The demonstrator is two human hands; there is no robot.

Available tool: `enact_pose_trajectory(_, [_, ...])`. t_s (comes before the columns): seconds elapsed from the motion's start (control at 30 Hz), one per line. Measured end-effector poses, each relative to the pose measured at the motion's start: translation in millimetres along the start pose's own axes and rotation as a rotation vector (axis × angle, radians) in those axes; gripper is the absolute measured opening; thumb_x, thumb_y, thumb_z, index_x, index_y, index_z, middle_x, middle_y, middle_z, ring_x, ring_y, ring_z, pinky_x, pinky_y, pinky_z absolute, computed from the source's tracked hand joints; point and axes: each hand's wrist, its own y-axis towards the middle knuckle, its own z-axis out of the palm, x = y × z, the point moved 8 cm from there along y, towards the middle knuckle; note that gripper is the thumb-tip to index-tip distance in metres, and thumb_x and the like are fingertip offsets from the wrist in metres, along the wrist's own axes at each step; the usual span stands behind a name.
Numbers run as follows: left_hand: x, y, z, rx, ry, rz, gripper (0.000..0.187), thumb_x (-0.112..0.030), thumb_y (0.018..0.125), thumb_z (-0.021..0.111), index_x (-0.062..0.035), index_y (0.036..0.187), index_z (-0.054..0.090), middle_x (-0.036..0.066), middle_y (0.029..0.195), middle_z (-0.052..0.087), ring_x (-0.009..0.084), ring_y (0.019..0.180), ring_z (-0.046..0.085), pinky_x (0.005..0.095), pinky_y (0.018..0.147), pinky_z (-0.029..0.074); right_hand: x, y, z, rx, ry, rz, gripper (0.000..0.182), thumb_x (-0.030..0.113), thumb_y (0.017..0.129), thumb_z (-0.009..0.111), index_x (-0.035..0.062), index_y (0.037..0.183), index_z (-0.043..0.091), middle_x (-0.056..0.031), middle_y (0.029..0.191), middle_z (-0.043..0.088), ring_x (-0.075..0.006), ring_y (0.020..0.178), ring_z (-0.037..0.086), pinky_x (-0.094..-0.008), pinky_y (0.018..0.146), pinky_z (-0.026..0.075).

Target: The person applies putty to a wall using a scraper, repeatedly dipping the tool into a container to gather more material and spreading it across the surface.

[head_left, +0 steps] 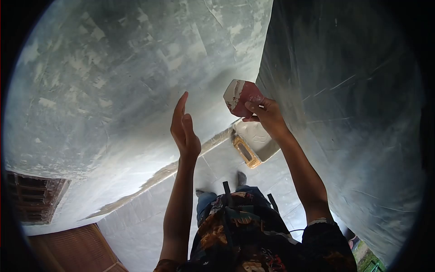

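My right hand (267,115) grips a reddish flat spreader (249,93), thumb on its near face. Whitish paste covers the spreader's far left part. It is raised in front of the corner where two walls meet. My left hand (185,129) is held up with straight fingers and nothing in it, over the pale patchy wall (113,81). Below my right hand, on the floor, stands a tub (270,152) holding whitish paste (253,132). A yellowish piece with a dark slot (245,152) forms or lies against its near left side.
A dark grey wall (353,99) rises on the right. Grey floor tiles (210,165) run along the base of the left wall. A brown vent or window frame (38,197) and a brown slatted panel (77,249) are at lower left. Greenery (367,260) shows at lower right.
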Motion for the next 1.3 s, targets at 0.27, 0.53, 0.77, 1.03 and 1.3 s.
enact_pose_trajectory(0.27, [124, -76, 81, 0.193, 0.072, -0.352, 0.055, -0.034, 0.108, 0.041, 0.0056, 0.144, 0.052, 0.025, 0.145, 0.057, 0.0380, 0.140, 0.050, 0.0469, 0.119, 0.034, -188, 21, -112, -0.168, -0.363, 0.215, 0.025, 0.008, 0.089, 0.071, -0.0149, 0.098, 0.065, -0.0209, 0.092, 0.071, -0.0253, 0.077, 0.076, -0.0345, 0.069, 0.066])
enact_pose_trajectory(0.53, [220, -170, 118, 0.340, 0.124, -0.588, 0.048, -0.024, 0.107, 0.043, 0.0068, 0.143, 0.051, 0.027, 0.143, 0.058, 0.0382, 0.138, 0.053, 0.0452, 0.117, 0.037, -302, 13, -146, -0.232, -0.875, 0.268, 0.022, 0.015, 0.080, 0.065, -0.0061, 0.085, 0.069, -0.0277, 0.078, 0.069, -0.0429, 0.073, 0.071, -0.0503, 0.070, 0.056])
enact_pose_trajectory(0.77, [266, -235, 114, 0.459, 0.179, -0.751, 0.047, -0.024, 0.107, 0.043, 0.0050, 0.142, 0.052, 0.026, 0.141, 0.059, 0.0382, 0.137, 0.054, 0.0445, 0.117, 0.037, -398, 19, -131, -0.129, -1.235, 0.320, 0.021, 0.009, 0.085, 0.061, -0.0001, 0.101, 0.071, -0.0222, 0.097, 0.072, -0.0378, 0.098, 0.069, -0.0493, 0.083, 0.058])
enact_pose_trajectory(1.03, [265, -277, 97, 0.502, 0.182, -0.840, 0.044, -0.017, 0.105, 0.045, 0.0042, 0.143, 0.051, 0.025, 0.139, 0.061, 0.0373, 0.134, 0.057, 0.0439, 0.114, 0.040, -461, 30, -112, -0.062, -1.372, 0.454, 0.015, 0.005, 0.089, 0.063, -0.0013, 0.099, 0.071, -0.0154, 0.105, 0.072, -0.0331, 0.110, 0.066, -0.0431, 0.090, 0.061])
enact_pose_trajectory(1.3, [255, -302, 99, 0.499, 0.155, -0.906, 0.044, -0.015, 0.105, 0.045, 0.0033, 0.145, 0.050, 0.026, 0.140, 0.061, 0.0373, 0.134, 0.057, 0.0436, 0.113, 0.041, -441, 10, -99, 0.029, -1.485, 0.268, 0.018, 0.004, 0.088, 0.065, -0.0041, 0.103, 0.069, -0.0170, 0.117, 0.067, -0.0329, 0.115, 0.063, -0.0388, 0.088, 0.062])
